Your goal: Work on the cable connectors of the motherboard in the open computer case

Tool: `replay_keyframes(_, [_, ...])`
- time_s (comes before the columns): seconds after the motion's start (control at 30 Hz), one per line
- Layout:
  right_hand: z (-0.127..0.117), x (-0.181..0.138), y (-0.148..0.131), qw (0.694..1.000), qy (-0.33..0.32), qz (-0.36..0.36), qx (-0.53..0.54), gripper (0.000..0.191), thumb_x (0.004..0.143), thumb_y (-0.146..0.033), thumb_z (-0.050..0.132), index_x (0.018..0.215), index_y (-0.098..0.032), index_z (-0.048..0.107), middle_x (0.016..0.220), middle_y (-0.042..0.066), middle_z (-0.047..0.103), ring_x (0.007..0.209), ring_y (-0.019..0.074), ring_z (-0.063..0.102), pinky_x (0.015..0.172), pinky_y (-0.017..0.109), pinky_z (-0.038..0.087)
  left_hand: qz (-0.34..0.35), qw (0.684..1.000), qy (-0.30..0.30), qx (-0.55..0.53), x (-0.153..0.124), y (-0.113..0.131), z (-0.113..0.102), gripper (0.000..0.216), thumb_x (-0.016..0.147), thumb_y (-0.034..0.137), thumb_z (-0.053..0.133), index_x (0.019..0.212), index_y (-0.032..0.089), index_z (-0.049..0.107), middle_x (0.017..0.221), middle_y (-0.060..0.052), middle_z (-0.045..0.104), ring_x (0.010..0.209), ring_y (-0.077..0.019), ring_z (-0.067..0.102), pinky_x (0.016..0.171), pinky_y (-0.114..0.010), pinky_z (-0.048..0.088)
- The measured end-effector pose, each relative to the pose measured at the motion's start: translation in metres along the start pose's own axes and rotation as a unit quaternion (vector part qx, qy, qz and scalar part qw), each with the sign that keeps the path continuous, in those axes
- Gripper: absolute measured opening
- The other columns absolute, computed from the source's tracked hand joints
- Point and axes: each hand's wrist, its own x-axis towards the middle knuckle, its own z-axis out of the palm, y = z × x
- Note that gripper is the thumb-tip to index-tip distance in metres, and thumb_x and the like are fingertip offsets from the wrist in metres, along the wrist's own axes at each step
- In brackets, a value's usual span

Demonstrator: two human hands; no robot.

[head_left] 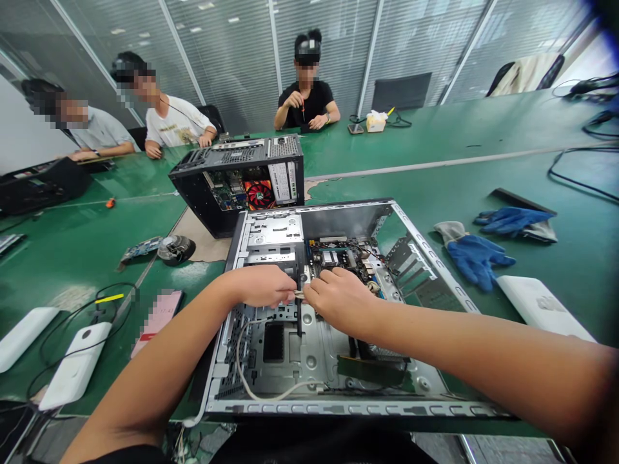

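An opened computer case (309,407) lies on its side in front of me, with a motherboard (338,258) inside. Above its middle, my left hand (268,285) and my right hand (338,295) are close together, fingers closed. Both pinch a short stretch of pale cable (299,294) that shows between them; its ends are hidden by my fingers. Left of my right hand are the metal drive bays (273,232). A loose grey-white cable (243,374) loops along the case's near left floor. By the near wall lies a dark green strip (370,370).
Behind stands a second computer tower (236,154) with a red fan. Blue work gloves (476,254) and a white power bank (544,306) lie right. A phone (157,322), a white device (77,364) and a round metal part (175,248) lie left. Several people sit across the green table (425,154).
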Motion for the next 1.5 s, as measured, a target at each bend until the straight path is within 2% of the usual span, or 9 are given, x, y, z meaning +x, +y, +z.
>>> replay_keyframes(0.13, [-0.003,-0.001,-0.004,1.000,0.005,0.009,-0.030,0.014,0.083,-0.008,0.050,0.087,-0.013,0.062,0.074,0.008,0.063,0.068,0.0184,0.051,0.058,0.032,0.018,-0.003,1.000,0.002,0.001,0.000,-0.001,0.000,0.024,0.088,0.022,0.038,0.082,0.018,0.061,0.065,0.001,0.065,0.063,-0.0128,0.057,0.061,-0.024,0.039])
replay_keyframes(0.37, [0.004,0.001,-0.004,0.999,-0.034,-0.010,-0.017,0.014,0.084,-0.007,0.047,0.091,-0.012,0.058,0.077,0.008,0.063,0.061,0.0156,0.053,0.053,0.031,0.017,-0.008,1.000,-0.005,0.004,-0.002,0.003,-0.002,0.024,0.087,0.021,0.038,0.082,0.018,0.061,0.066,0.001,0.065,0.065,-0.0133,0.058,0.064,-0.024,0.040])
replay_keyframes(0.5, [0.010,0.000,0.001,0.999,-0.008,-0.036,-0.015,0.017,0.087,-0.007,0.041,0.092,-0.012,0.056,0.072,0.005,0.061,0.055,0.0138,0.051,0.050,0.031,0.013,-0.006,1.000,-0.005,0.002,-0.003,0.005,-0.003,0.024,0.086,0.019,0.038,0.084,0.017,0.062,0.066,0.001,0.065,0.066,-0.0135,0.058,0.065,-0.024,0.041])
replay_keyframes(0.63, [0.010,0.000,0.002,0.999,0.006,-0.053,-0.004,0.019,0.090,-0.011,0.037,0.083,-0.014,0.054,0.065,0.004,0.060,0.051,0.0126,0.048,0.050,0.030,0.011,-0.003,1.000,-0.004,0.004,-0.003,0.004,-0.003,0.024,0.086,0.019,0.040,0.084,0.018,0.063,0.066,0.001,0.065,0.066,-0.0135,0.058,0.065,-0.023,0.041])
replay_keyframes(0.87, [0.011,0.002,-0.003,0.999,-0.042,-0.010,0.032,0.017,0.092,-0.019,0.042,0.087,-0.013,0.057,0.070,0.006,0.065,0.051,0.0126,0.050,0.050,0.030,0.011,0.003,1.000,0.001,0.003,-0.004,0.002,-0.001,0.024,0.087,0.020,0.040,0.084,0.018,0.063,0.066,0.001,0.065,0.066,-0.0126,0.057,0.064,-0.023,0.040])
replay_keyframes(1.1, [0.015,0.004,-0.001,0.998,-0.018,-0.026,0.053,0.029,0.098,-0.025,0.036,0.085,-0.013,0.059,0.069,0.006,0.066,0.056,0.0143,0.053,0.053,0.032,0.015,0.003,1.000,-0.001,0.008,-0.004,0.002,0.000,0.025,0.088,0.022,0.039,0.086,0.018,0.064,0.066,0.001,0.065,0.065,-0.0132,0.057,0.065,-0.024,0.040])
replay_keyframes(1.33, [0.013,0.001,0.000,0.997,-0.032,-0.003,0.064,0.028,0.098,-0.029,0.036,0.090,-0.013,0.058,0.079,0.006,0.066,0.057,0.0131,0.054,0.049,0.032,0.010,0.006,1.000,0.004,0.006,-0.003,0.001,0.000,0.023,0.087,0.021,0.040,0.082,0.018,0.063,0.065,0.001,0.065,0.065,-0.0128,0.057,0.063,-0.024,0.040])
replay_keyframes(1.5, [0.006,0.002,-0.002,0.997,-0.055,0.006,0.058,0.030,0.099,-0.027,0.036,0.086,-0.013,0.059,0.076,0.007,0.066,0.057,0.0137,0.055,0.050,0.032,0.010,0.003,1.000,0.007,0.008,-0.003,0.000,0.000,0.024,0.089,0.023,0.040,0.083,0.019,0.063,0.066,0.001,0.066,0.064,-0.0129,0.057,0.064,-0.024,0.040])
